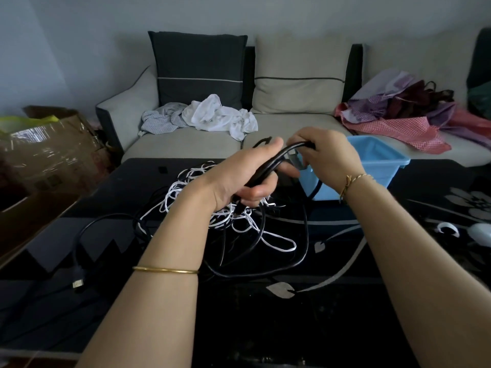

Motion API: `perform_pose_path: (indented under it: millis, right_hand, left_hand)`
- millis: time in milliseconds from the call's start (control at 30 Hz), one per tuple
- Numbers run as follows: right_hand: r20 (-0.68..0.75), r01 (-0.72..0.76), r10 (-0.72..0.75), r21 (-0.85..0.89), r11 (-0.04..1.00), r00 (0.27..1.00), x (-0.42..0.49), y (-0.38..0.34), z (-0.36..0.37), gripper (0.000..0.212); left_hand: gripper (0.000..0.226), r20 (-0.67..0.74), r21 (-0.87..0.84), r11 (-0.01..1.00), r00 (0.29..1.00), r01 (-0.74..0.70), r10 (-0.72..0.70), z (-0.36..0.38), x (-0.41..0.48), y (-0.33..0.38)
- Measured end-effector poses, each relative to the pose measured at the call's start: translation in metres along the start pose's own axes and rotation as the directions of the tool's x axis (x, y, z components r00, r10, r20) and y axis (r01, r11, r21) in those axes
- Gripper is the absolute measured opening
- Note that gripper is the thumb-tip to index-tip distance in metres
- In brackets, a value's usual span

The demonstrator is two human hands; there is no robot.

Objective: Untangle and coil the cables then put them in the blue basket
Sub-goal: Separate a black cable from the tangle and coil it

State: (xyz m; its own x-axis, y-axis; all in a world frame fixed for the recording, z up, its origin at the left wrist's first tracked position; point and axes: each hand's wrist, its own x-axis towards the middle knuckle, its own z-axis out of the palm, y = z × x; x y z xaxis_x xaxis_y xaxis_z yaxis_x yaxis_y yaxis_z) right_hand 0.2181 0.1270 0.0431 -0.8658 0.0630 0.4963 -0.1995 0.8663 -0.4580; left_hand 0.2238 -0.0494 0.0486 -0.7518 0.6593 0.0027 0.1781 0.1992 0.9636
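A thick black cable (pixel 279 158) runs between both my hands above the table. My left hand (pixel 239 179) grips a folded bundle of it, fingers curled round. My right hand (pixel 326 155) holds the same cable at its upper end, just in front of the blue basket (pixel 382 166). Below my hands lies a tangle of white cable (pixel 225 221) mixed with loops of black cable (pixel 292 261). One thin black lead (pixel 106 221) trails left to a USB plug (pixel 77 284). The basket looks empty inside.
The dark glass table (pixel 398 301) has a silver flower pattern. A white device (pixel 481 233) and a white clip (pixel 447 228) lie at its right edge. Behind are a sofa (pixel 292 128) with clothes (pixel 212 115) and bags (pixel 398 115), and a cardboard box (pixel 47 150) at the left.
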Motion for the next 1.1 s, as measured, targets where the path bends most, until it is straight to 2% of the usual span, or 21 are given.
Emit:
perform_pose_path:
  millis: [100,167,267,300,367,400,433,467,500,533,567,633,667,700,733,800,900,1000,1100]
  right_hand:
    - [0.036,-0.095,0.088,0.316,0.944,0.995,-0.004,0.005,0.015,0.020]
    - [0.101,-0.171,0.139,0.519,0.838,0.985,-0.011,0.011,0.026,0.026]
    - [0.202,-0.241,0.135,0.721,0.649,0.970,-0.021,0.015,0.041,0.020]
    - [0.234,-0.257,0.114,0.788,0.559,0.966,-0.022,0.012,0.044,0.018]
    - [0.287,-0.286,0.040,0.916,0.282,0.957,-0.024,0.002,0.046,0.014]
    - [0.304,-0.301,0.003,0.943,0.143,0.953,-0.025,-0.004,0.046,0.013]
    - [0.312,-0.311,-0.011,0.949,0.052,0.950,-0.025,-0.009,0.045,0.017]
    - [0.315,-0.315,-0.012,0.949,0.011,0.949,-0.025,-0.013,0.045,0.021]
    - [0.309,-0.309,0.001,0.951,0.019,0.951,-0.024,-0.014,0.045,0.024]
    - [0.299,-0.300,0.023,0.951,0.072,0.954,-0.023,-0.014,0.046,0.025]
    - [0.285,-0.291,0.055,0.940,0.176,0.957,-0.022,-0.014,0.048,0.027]
    - [0.253,-0.277,0.117,0.821,0.500,0.960,-0.022,-0.013,0.054,0.030]
    - [0.233,-0.256,0.127,0.693,0.674,0.964,-0.024,-0.012,0.056,0.031]
    - [0.233,-0.232,0.118,0.550,0.802,0.965,-0.025,-0.013,0.057,0.032]
    - [0.268,-0.218,0.104,0.440,0.871,0.958,-0.026,-0.014,0.058,0.033]
    - [0.425,-0.270,0.096,0.373,0.888,0.900,-0.029,-0.019,0.055,0.035]
    - [0.595,-0.286,0.044,0.318,0.904,0.803,-0.030,-0.032,0.045,0.025]
    - [0.668,-0.153,-0.006,0.179,0.972,0.744,-0.031,-0.045,0.044,0.019]
    - [0.767,-0.052,-0.037,0.092,0.994,0.640,-0.038,-0.056,0.039,0.016]
  left_hand:
    - [0.050,0.035,-0.153,0.988,0.999,-0.027,0.033,-0.002,0.004,-0.001]
    - [0.048,0.044,-0.327,0.943,0.996,-0.055,0.073,-0.009,0.005,0.000]
    - [0.047,0.043,-0.563,0.818,0.985,-0.116,0.169,-0.019,0.002,0.002]
    - [0.046,0.040,-0.633,0.762,0.977,-0.139,0.211,-0.020,0.001,0.002]
    - [0.045,0.027,-0.764,0.621,0.953,-0.175,0.301,-0.025,0.001,0.001]
    - [0.044,0.022,-0.836,0.519,0.935,-0.177,0.354,-0.028,0.001,0.000]
    - [0.042,0.009,-0.906,0.391,0.915,-0.164,0.404,-0.031,0.001,-0.001]
    - [0.042,-0.023,-0.949,0.275,0.901,-0.157,0.433,-0.034,0.001,-0.002]
    - [0.043,-0.077,-0.967,0.188,0.897,-0.174,0.435,-0.036,0.001,-0.003]
    - [0.042,-0.136,-0.968,0.137,0.897,-0.211,0.420,-0.038,0.000,-0.004]
    - [0.040,-0.188,-0.964,0.097,0.895,-0.247,0.403,-0.038,-0.001,-0.005]
    - [0.039,-0.266,-0.954,0.031,0.893,-0.297,0.364,-0.037,-0.004,-0.006]
    - [0.039,-0.301,-0.946,0.018,0.897,-0.324,0.322,-0.037,-0.004,-0.007]
    - [0.041,-0.337,-0.935,0.012,0.901,-0.354,0.273,-0.037,-0.005,-0.007]
    - [0.044,-0.373,-0.923,0.013,0.902,-0.385,0.218,-0.036,-0.005,-0.008]
    - [0.045,-0.449,-0.890,0.023,0.886,-0.454,0.118,-0.035,-0.003,-0.010]
    - [0.041,-0.535,-0.839,0.107,0.845,-0.534,0.014,-0.036,0.001,-0.012]
    - [0.040,-0.602,-0.769,0.273,0.798,-0.578,-0.005,-0.031,0.006,-0.009]
    - [0.037,-0.688,-0.623,0.517,0.726,-0.587,-0.006,-0.027,0.008,-0.005]
